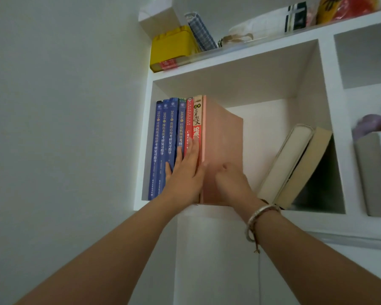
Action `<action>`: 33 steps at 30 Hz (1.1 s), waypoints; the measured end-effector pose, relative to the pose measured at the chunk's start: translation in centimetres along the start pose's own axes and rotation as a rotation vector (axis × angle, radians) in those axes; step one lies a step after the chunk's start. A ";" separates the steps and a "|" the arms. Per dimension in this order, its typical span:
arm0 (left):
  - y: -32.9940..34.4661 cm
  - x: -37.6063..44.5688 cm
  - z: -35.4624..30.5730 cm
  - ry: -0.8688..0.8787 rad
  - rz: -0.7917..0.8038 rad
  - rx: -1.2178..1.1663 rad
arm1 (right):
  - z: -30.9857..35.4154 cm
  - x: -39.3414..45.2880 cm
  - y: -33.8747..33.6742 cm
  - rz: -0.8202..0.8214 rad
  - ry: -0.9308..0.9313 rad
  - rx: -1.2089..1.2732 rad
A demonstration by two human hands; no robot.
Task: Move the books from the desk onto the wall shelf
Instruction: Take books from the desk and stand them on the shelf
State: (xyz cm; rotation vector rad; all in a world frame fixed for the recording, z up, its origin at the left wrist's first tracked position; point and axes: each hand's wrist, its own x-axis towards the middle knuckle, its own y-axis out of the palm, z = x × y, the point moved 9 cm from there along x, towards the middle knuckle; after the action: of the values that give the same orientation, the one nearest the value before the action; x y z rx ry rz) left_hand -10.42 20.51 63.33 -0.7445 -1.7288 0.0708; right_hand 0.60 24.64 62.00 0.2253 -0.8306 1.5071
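A white wall shelf [229, 208] holds a row of upright books at its left end: several blue books [165, 133], a red book [189, 119] and an orange-red one [197, 119]. A pink book [222, 137] stands at the right end of the row, sticking out past the others. My right hand [231, 183] is curled around the pink book's lower edge. My left hand [185, 172] lies flat, fingers spread, against the spines of the blue and red books.
Two pale books [295, 168] lean against the compartment's right wall. Free room lies between them and the pink book. The top shelf carries a yellow box [172, 49] and other items. A grey container [374, 172] stands in the right compartment.
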 end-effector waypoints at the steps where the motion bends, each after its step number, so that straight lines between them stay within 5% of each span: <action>1: -0.2 -1.0 0.1 -0.006 -0.023 -0.066 | 0.5 -0.6 -0.2 -0.007 -0.067 0.036; 5: -2.0 -5.8 -1.0 0.027 -0.107 -0.368 | 2.3 -5.8 -1.1 0.103 -0.260 0.218; 8: -2.8 -10.6 -2.2 0.034 -0.141 -0.345 | 0.6 -9.4 -2.0 0.185 -0.278 0.224; 20: 6.0 -31.6 -3.1 -0.225 0.041 -0.438 | -16.5 -23.4 -3.4 0.346 0.061 0.247; 33: 19.6 -55.7 1.6 -0.792 0.356 -0.453 | -41.4 -38.9 -2.1 0.460 0.634 -0.017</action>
State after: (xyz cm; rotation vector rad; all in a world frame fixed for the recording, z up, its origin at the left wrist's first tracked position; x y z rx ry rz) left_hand 2.47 8.19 7.07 -1.4987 -2.3709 0.2500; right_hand 22.26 19.24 9.66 -0.4713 -0.3892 1.8482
